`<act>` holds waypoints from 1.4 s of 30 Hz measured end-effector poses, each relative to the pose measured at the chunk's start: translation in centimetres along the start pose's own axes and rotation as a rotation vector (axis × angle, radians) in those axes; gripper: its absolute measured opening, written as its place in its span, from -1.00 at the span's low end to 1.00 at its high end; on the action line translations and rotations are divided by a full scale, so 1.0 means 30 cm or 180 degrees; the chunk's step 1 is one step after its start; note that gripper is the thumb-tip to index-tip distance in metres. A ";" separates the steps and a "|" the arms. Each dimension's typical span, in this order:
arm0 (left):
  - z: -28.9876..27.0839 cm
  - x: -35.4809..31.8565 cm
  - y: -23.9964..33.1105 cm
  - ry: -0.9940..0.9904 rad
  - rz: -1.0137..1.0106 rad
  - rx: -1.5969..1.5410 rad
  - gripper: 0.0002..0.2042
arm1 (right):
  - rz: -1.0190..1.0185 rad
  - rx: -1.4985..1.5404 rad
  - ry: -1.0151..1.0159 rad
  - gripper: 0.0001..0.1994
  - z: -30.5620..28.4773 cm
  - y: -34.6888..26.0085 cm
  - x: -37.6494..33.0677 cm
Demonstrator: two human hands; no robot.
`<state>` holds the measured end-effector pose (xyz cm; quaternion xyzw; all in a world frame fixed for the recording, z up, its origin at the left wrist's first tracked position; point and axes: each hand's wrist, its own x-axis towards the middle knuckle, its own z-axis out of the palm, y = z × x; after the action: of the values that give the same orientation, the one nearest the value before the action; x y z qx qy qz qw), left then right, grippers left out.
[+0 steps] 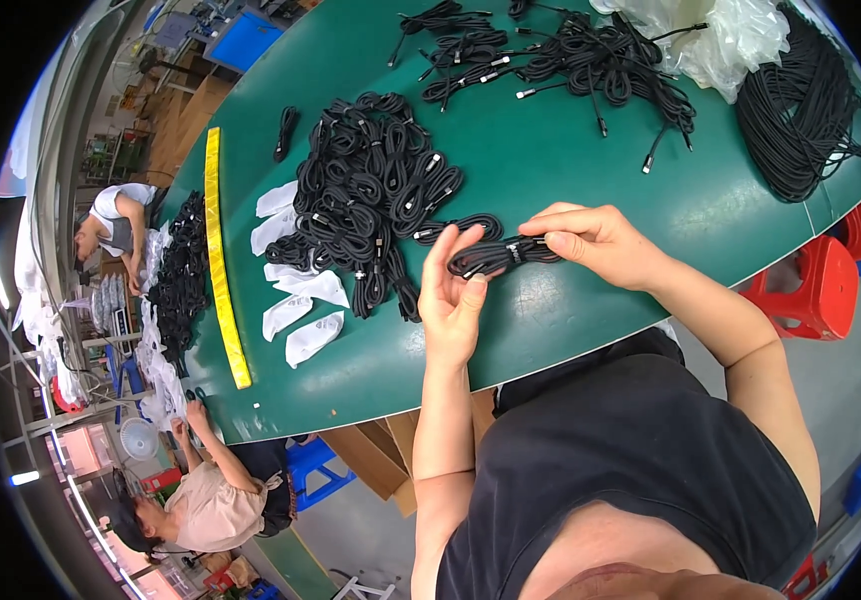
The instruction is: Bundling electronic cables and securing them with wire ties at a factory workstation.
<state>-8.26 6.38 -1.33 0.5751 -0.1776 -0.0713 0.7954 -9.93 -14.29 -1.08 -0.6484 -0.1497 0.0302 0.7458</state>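
Just between the two hands, a bundled black cable (495, 258) is held above the green table (690, 215). Its long axis runs crosswise from one hand to the other, the right end lying slightly farther from the body than the left. The rounded loops point toward the left hand (453, 300), whose fingers and thumb stand spread around that end; whether they press on it I cannot tell. The right hand (600, 245) is clamped on the opposite end, thumb against fingers. So the hands are near each other but apart, joined only by the bundle.

Just beyond the left fingers lies another coil (470, 228), and past it, leftward, a heap of bundled cables (360, 185). White bags (315, 338) lie left of the left hand. Well beyond the right hand are looser cables (595, 65); farther right rests a large black coil (795, 115).
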 end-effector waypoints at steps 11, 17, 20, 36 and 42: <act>0.000 0.014 -0.001 0.0357 -0.0690 -0.0257 -0.70 | 0.1270 0.1137 0.0367 -0.73 -0.013 0.016 0.008; -0.064 0.003 -0.012 0.0079 -0.0781 -0.0804 -0.66 | 0.0807 0.0427 0.0431 -0.72 -0.013 -0.012 0.007; -0.050 0.004 -0.009 -0.0047 -0.0978 -0.1451 -0.66 | 0.0669 0.0485 0.0406 -0.72 0.001 -0.014 0.008; 0.004 0.000 -0.021 0.0560 -0.0982 -0.0040 -0.91 | 0.0378 -0.0315 0.0417 -0.77 0.004 -0.030 0.003; -0.028 -0.006 -0.013 -0.0025 -0.1632 -0.0331 -0.91 | 0.0774 0.0011 -0.0276 -0.83 -0.023 -0.068 -0.013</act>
<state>-8.08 7.06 -1.96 0.5593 -0.0253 -0.2818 0.7792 -10.44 -15.37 0.75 -0.6585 -0.1021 0.1487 0.7306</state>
